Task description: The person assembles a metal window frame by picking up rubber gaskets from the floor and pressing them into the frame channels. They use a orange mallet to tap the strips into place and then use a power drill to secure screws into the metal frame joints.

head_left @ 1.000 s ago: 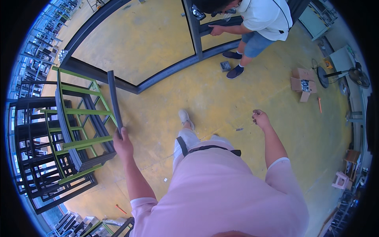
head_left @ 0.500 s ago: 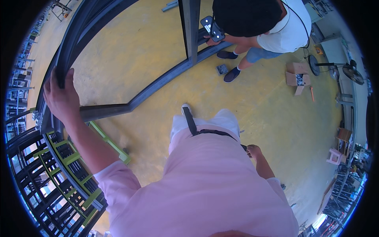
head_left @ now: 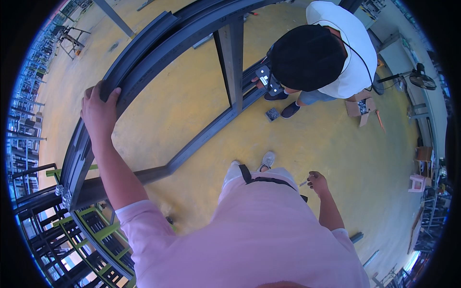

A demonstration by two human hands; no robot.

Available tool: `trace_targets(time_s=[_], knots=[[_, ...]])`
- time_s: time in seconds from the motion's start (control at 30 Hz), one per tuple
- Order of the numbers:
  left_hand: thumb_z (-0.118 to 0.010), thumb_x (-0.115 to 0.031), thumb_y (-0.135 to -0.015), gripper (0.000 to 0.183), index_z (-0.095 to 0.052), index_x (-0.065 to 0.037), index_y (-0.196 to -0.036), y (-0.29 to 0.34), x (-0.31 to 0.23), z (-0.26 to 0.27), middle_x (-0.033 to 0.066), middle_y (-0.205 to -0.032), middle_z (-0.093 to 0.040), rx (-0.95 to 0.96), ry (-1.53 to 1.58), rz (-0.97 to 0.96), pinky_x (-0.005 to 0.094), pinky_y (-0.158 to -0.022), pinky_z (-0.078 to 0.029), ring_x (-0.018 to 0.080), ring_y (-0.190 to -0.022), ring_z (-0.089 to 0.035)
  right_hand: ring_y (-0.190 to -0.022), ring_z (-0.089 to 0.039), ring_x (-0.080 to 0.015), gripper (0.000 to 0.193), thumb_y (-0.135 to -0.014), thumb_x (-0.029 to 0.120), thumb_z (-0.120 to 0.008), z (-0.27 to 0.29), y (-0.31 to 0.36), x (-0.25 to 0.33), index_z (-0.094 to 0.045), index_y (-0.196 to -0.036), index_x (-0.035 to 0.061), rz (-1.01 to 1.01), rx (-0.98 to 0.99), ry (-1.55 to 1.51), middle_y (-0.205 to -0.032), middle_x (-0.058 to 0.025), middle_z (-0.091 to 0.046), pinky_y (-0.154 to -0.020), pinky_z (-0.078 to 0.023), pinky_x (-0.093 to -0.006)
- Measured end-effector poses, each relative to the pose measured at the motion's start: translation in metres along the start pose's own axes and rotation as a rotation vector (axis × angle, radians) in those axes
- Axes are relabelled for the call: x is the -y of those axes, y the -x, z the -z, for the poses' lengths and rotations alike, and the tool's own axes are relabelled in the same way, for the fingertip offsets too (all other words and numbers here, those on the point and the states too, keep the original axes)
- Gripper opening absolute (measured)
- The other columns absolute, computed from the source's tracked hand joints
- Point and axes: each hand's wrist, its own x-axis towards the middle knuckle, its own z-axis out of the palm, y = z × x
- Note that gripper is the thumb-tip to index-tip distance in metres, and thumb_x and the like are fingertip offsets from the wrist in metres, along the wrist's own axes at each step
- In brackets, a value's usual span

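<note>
Head view: left hand (head_left: 101, 108) clasped over dark metal bar (head_left: 142, 44) — likely stiff, heavyish, best held mid-length; right hand (head_left: 318, 183) half-curled — can't tell if pinching.

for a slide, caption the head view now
Left hand grips a dark bar lying along a large frame, co-worker alongside
</note>
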Motion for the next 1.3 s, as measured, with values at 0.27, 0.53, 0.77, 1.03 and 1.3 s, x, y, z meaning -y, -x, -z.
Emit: trace_targets(time_s=[0.27,0.53,0.77,1.03,1.3], knots=[[-0.071,-0.04,-0.091,0.052,-0.063,-0.009,-0.131,0.011,-0.006,0.003,0.0137,-0.132,-0.059,0.007,0.111,-0.079,0.0475,-0.107,-0.039,0.0331,-0.125,-0.054,-0.075,-0.071,-0.0191,0.036,-0.092,0.018,-0.063,-0.009,-0.015,-0.025,-0.064,-0.124,0.0017,-0.037,0.133,0.283,-0.095,-0.0112,-0.073,-0.065,-0.055,-0.0335],[-0.067,-0.039,-0.093,0.049,-0.062,-0.001,-0.125,0.019,0.013,0.006,0.0165,-0.129,-0.065,-0.026,0.167,-0.201,0.0457,-0.106,-0.04,0.0357,-0.122,-0.059,-0.077,-0.07,-0.0221,0.035,-0.089,0.013,-0.061,-0.013,-0.032,-0.011,-0.066,-0.122,0.0016,-0.112,0.132,0.298,-0.099,-0.0138,-0.072,-0.065,-0.056,-0.0342],[-0.065,-0.036,-0.095,0.042,-0.064,-0.005,-0.123,-0.004,-0.03,0.002,0.0124,-0.125,-0.067,-0.068,0.158,-0.281,0.0439,-0.103,-0.042,0.0318,-0.119,-0.061,-0.07,-0.07,-0.0225,0.034,-0.09,0.018,-0.063,-0.021,-0.053,0.006,-0.067,-0.119,-0.0004,-0.017,0.13,0.201,-0.092,-0.013,-0.072,-0.064,-0.056,-0.0355],[-0.063,-0.033,-0.097,0.043,-0.059,-0.009,-0.132,-0.003,-0.074,-0.012,0.0141,-0.131,-0.063,-0.03,0.206,-0.242,0.0455,-0.107,-0.041,0.0347,-0.124,-0.058,-0.08,-0.072,-0.0222,0.042,-0.092,0.023,-0.064,-0.001,-0.068,0.032,-0.064,-0.127,0.0022,0.059,0.18,0.403,-0.101,-0.0139,-0.073,-0.067,-0.057,-0.0354],[-0.066,0.002,-0.089,0.014,-0.072,-0.003,-0.101,0.046,-0.169,-0.033,0.0112,-0.108,-0.073,-0.447,0.588,-0.312,0.0365,-0.094,-0.053,0.0277,-0.105,-0.068,-0.083,-0.072,-0.0212,0.044,-0.091,0.025,-0.064,0.046,-0.153,0.118,-0.063,-0.129,0.0017,0.284,0.192,0.521,-0.1,-0.0147,-0.073,-0.076,-0.056,-0.0352]])
